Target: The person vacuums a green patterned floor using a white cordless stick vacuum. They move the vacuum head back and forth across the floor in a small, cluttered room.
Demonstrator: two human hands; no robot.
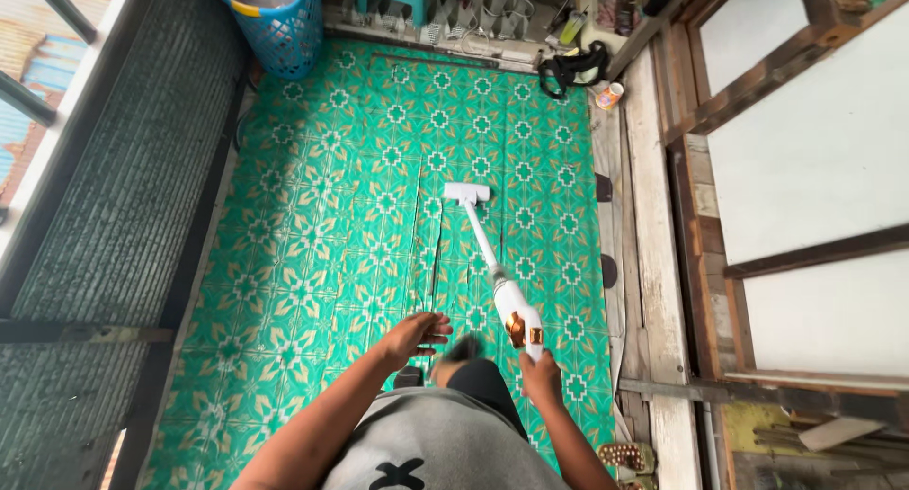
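Nearest me, my right hand (542,374) grips the vacuum (516,315), sweeping its head (467,194) mid-frame across the mat (312,244); left hand (417,334) hovers open. Next stroke needs a steady pull.

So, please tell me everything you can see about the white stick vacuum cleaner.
The vacuum cleaner is a slim white stick model, plastic by its look, with gold-brown trim on the body near the handle. A thin white tube runs from the body to a flat, wide head, which rests on the green patterned floor mat. It leans back towards the person. The right hand grips its handle; the left hand is open and apart from it.
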